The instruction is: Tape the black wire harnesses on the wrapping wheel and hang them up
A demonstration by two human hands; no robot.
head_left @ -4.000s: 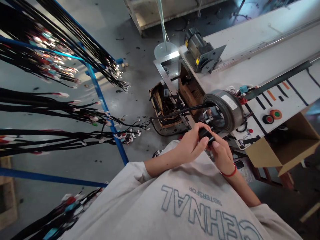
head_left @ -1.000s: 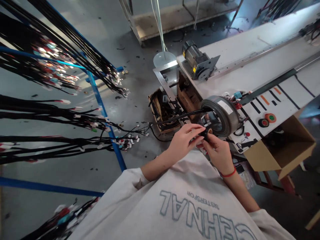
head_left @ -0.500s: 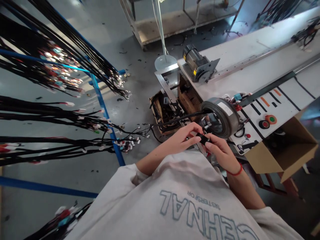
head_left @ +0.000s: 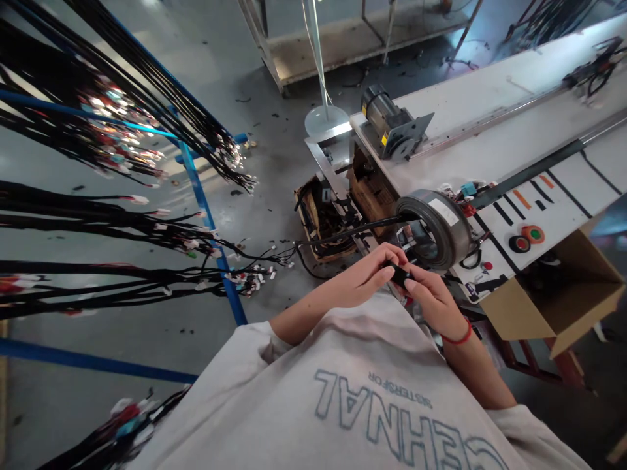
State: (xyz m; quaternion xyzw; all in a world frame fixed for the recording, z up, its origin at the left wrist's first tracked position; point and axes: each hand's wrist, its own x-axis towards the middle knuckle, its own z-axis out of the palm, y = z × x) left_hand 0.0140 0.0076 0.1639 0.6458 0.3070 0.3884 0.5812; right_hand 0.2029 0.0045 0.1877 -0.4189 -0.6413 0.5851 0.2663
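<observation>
Two hands meet in front of the person's chest; the left hand (head_left: 365, 282) and the right hand (head_left: 434, 301) both pinch a small black piece (head_left: 399, 274) between their fingertips; it sits just below a big grey tape roll (head_left: 435, 225) at the end of a long white table (head_left: 490, 150); black wire bundles (head_left: 122, 222) hang on a blue rack (head_left: 206, 215) to the left.

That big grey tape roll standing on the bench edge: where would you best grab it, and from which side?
Probably across the outer rim of the big grey tape roll, coming from above. It stands on edge with its open core facing the person, so the curved top is free, while the white bench and a black cable crowd its lower sides.
</observation>
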